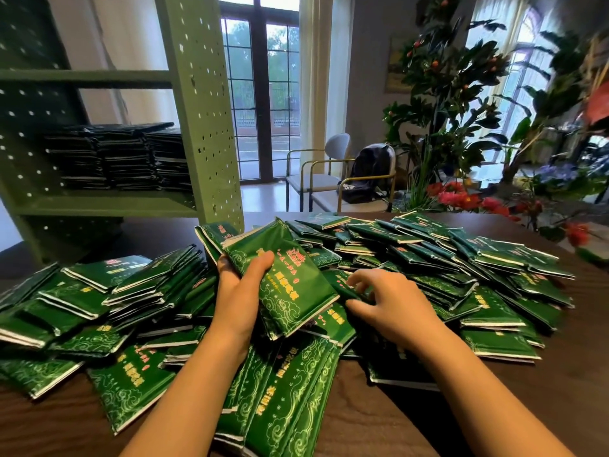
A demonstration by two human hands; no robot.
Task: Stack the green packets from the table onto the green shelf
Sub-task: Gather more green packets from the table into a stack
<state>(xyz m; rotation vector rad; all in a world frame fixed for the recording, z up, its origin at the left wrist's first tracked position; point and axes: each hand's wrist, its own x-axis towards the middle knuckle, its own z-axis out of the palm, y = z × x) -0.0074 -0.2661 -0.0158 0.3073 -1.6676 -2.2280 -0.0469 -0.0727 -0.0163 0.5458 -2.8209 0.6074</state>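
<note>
Green packets [461,258] are heaped loosely across the dark wood table [379,423]. A bundle [290,291] of several packets is gripped by the left hand [240,291], with the thumb curled over the top face and the fingers wrapped underneath. It is held tilted above the heap. A single packet [339,285] in the heap, just beside the bundle, is pinched at its edge between the thumb and curled fingers of the right hand [392,301]. Neat stacks [122,156] are already set on the green shelf [201,127], back left. A chair [316,179], backpack [369,173] and plants [445,94] are seen behind.
</note>
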